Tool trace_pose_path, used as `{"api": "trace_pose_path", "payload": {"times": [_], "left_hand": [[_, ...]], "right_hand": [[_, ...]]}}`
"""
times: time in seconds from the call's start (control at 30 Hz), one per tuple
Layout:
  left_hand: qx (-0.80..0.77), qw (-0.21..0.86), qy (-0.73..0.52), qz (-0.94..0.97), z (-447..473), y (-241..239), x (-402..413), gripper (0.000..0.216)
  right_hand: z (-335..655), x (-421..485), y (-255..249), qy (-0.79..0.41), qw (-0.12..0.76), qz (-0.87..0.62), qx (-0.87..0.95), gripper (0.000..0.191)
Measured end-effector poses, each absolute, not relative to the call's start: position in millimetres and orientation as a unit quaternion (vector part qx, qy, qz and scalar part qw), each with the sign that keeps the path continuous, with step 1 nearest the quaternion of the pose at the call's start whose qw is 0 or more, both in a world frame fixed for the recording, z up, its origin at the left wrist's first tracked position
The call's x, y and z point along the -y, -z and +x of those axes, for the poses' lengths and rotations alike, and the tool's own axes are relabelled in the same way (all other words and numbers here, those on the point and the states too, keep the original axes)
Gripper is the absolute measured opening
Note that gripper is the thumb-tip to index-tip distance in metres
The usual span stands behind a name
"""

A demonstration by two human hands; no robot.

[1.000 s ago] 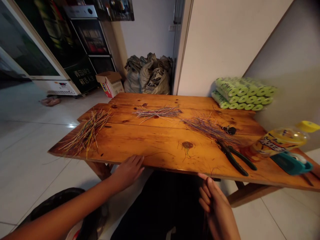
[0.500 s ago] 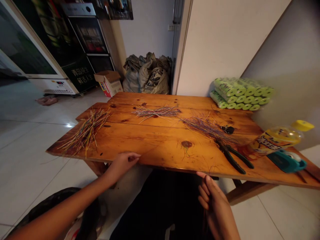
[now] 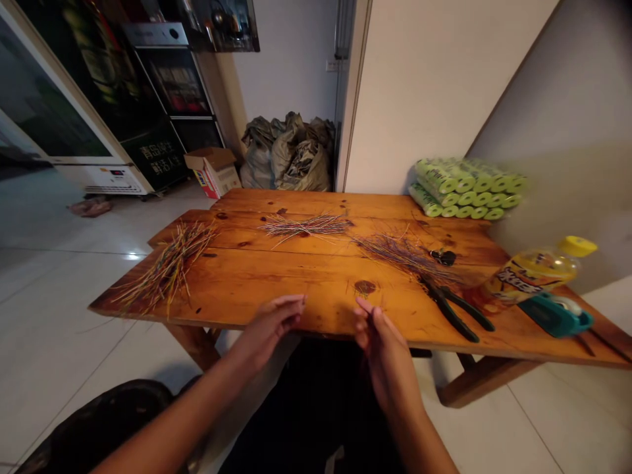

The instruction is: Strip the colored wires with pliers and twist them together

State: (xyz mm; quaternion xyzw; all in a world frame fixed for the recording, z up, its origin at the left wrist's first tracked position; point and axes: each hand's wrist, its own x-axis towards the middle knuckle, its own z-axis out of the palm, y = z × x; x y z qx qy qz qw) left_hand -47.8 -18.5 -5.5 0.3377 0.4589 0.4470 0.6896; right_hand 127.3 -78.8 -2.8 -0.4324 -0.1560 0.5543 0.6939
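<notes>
My left hand (image 3: pixel 269 327) hovers at the near edge of the wooden table (image 3: pixel 296 283), fingers stretched out and slightly apart, holding nothing. My right hand (image 3: pixel 382 349) is raised beside it, palm turned inward, fingers extended and empty. On the table lie three heaps of thin coloured wires: a yellowish one (image 3: pixel 168 266) at the left, a small one (image 3: pixel 306 225) at the back middle, a purplish one (image 3: pixel 402 253) at the right. Black-handled pliers (image 3: pixel 451 306) rest just right of my right hand.
A tipped yellow-capped bottle (image 3: pixel 536 273) and a teal tape dispenser (image 3: pixel 555 315) sit at the table's right end. Green rolls (image 3: pixel 467 187) are stacked at the back right by the wall. Sacks (image 3: pixel 289 155), a cardboard box (image 3: pixel 212 171) and glass-door fridges (image 3: pixel 99 99) stand behind. A dark bin (image 3: pixel 99 421) is at my lower left.
Both hands have moved toward each other at the table's near edge. The right hand rose from below the edge and shifted left; the left hand shifted right.
</notes>
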Motion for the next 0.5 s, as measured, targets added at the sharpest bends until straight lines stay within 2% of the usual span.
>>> {"api": "trace_pose_path", "payload": {"times": [0.2,0.5], "left_hand": [[-0.442,0.716,-0.450,0.300,-5.2,13.7,61.7,0.020],[-0.433,0.723,-0.435,0.315,4.5,20.8,77.5,0.015]], "right_hand": [[116.8,49.0,-9.9,-0.609,0.684,-0.364,0.168,0.025],[115.1,51.9,-18.9,-0.626,0.686,-0.329,0.172,0.025]]}}
